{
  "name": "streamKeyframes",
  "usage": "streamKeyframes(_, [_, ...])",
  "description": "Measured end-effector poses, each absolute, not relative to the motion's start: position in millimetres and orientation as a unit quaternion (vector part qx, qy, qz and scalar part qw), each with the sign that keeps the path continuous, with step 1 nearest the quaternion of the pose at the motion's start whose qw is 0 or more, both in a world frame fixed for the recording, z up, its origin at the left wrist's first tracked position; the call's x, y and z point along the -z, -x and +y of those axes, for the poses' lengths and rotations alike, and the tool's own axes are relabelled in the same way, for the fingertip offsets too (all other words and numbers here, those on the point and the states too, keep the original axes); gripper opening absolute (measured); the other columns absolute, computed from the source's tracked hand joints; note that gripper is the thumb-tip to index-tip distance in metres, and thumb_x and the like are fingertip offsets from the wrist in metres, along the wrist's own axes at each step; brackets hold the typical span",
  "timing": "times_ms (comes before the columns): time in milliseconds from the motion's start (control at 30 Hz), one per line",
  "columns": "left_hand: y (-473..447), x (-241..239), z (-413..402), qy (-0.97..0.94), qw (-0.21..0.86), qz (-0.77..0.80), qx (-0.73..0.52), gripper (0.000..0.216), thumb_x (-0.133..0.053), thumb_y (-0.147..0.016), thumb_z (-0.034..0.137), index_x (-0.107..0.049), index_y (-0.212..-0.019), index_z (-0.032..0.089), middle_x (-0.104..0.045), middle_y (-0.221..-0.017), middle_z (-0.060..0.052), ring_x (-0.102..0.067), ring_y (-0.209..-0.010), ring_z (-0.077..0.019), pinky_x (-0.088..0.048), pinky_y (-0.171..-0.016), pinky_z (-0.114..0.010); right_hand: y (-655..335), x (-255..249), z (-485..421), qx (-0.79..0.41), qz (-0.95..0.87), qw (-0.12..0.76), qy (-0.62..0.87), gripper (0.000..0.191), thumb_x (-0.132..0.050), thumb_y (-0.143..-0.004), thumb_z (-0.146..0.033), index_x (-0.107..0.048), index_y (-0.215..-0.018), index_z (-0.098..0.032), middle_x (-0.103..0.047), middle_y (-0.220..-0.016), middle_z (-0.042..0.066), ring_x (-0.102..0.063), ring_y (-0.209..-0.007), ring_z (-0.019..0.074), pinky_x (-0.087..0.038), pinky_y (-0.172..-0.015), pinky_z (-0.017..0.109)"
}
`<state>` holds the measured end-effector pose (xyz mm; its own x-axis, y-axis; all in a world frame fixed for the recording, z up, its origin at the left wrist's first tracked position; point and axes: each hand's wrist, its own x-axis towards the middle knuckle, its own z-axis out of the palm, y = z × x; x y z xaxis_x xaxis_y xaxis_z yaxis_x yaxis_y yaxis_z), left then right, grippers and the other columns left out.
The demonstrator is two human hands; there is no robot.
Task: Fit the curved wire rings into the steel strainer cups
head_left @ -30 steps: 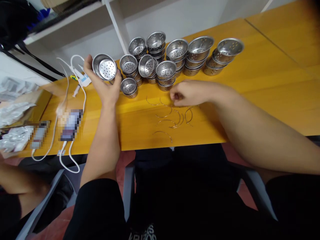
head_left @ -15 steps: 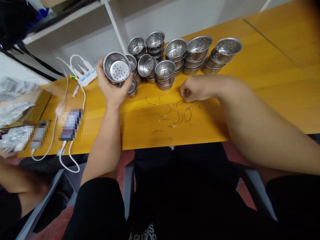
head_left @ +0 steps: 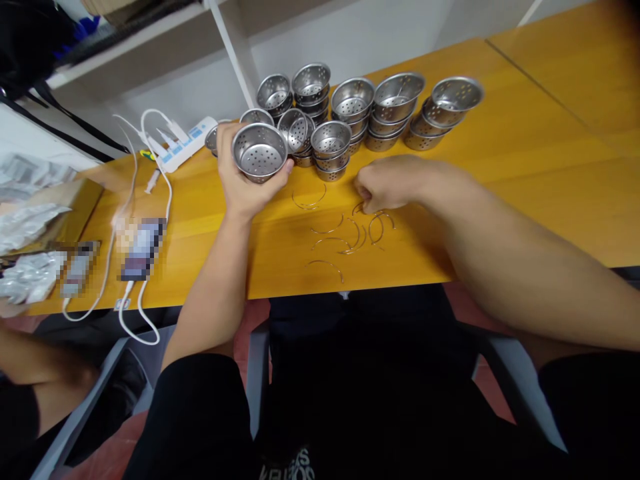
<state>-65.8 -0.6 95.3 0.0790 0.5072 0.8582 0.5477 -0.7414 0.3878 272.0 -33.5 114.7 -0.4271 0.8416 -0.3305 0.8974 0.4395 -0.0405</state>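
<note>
My left hand (head_left: 243, 190) is wrapped round a perforated stainless-steel cup (head_left: 260, 157), its open top facing me, raised in front of other such cups. Thumb on the right side, fingers on the left. My right hand (head_left: 387, 183) is low over the table, fingers curled and pinched together beside thin curved wires (head_left: 376, 230). What sits between those fingertips is hidden. More curved wires (head_left: 325, 262) lie loose on the wood to the left and nearer me.
Several stacks of perforated cups (head_left: 331, 143) stand behind my hands. On the left are a power strip (head_left: 185, 143) with white cables, a phone (head_left: 144, 250), a second device (head_left: 80, 270) and plastic bags (head_left: 30, 277). A neighbouring person's arm (head_left: 45, 363) shows at lower left.
My left hand has moved right and slightly nearer me with the cup, uncovering more of the power strip. One curved wire has shifted left and up; my right hand has moved slightly left.
</note>
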Motion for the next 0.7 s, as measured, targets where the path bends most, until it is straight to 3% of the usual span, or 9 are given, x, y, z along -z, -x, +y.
streamKeyframes(67, [63.6,-96.1,-3.7,0.735,0.015,-0.368,0.569,0.099,-0.078,-0.084,0.120,-0.067,-0.136,0.037,-0.073,-0.136,-0.013,-0.076,-0.134,-0.0379,-0.066,-0.129,-0.075,-269.1,-117.8,-35.5,0.101,0.838,0.142,-0.517,0.025,-0.100,-0.095,-0.037,-0.080,-0.085,-0.027,-0.079,-0.084,0.011,-0.081,-0.091,0.0388,-0.050,-0.077,0.049])
streamKeyframes(233, [64.1,-93.6,-3.7,0.737,-0.022,-0.459,0.495,0.095,-0.106,-0.076,0.103,-0.071,-0.137,0.038,-0.077,-0.150,-0.012,-0.071,-0.165,-0.0467,-0.055,-0.152,-0.081,-268.1,-119.4,-36.0,0.073,0.856,0.147,-0.490,0.028,-0.097,-0.100,-0.044,-0.080,-0.086,-0.027,-0.080,-0.088,0.009,-0.072,-0.082,0.0317,-0.047,-0.071,0.046])
streamKeyframes(433, [62.9,-82.7,6.3,0.737,-0.043,-0.394,0.547,0.104,-0.087,-0.087,0.116,-0.064,-0.152,0.038,-0.079,-0.156,-0.013,-0.077,-0.158,-0.0398,-0.059,-0.149,-0.079,-277.0,-110.9,-28.1,0.133,0.864,0.062,-0.481,0.017,-0.092,-0.096,-0.027,-0.075,-0.092,-0.030,-0.077,-0.085,0.003,-0.063,-0.075,0.0269,-0.043,-0.071,0.044])
streamKeyframes(600, [62.2,-78.2,11.0,0.712,-0.089,-0.473,0.512,0.106,-0.111,-0.083,0.090,-0.059,-0.162,0.042,-0.074,-0.173,-0.011,-0.069,-0.182,-0.0454,-0.055,-0.159,-0.075,-290.3,-107.8,-22.3,0.170,0.862,0.013,-0.477,0.015,-0.091,-0.095,-0.021,-0.078,-0.099,-0.027,-0.080,-0.087,0.006,-0.065,-0.076,0.0256,-0.044,-0.077,0.045])
streamKeyframes(700, [59.8,-74.1,14.2,0.731,-0.100,-0.446,0.506,0.109,-0.113,-0.082,0.084,-0.058,-0.167,0.044,-0.070,-0.183,-0.010,-0.066,-0.186,-0.0461,-0.054,-0.161,-0.072,-294.0,-109.0,-22.2,0.193,0.869,0.024,-0.454,0.017,-0.095,-0.097,-0.028,-0.078,-0.100,-0.027,-0.080,-0.088,0.004,-0.063,-0.076,0.0237,-0.043,-0.074,0.043])
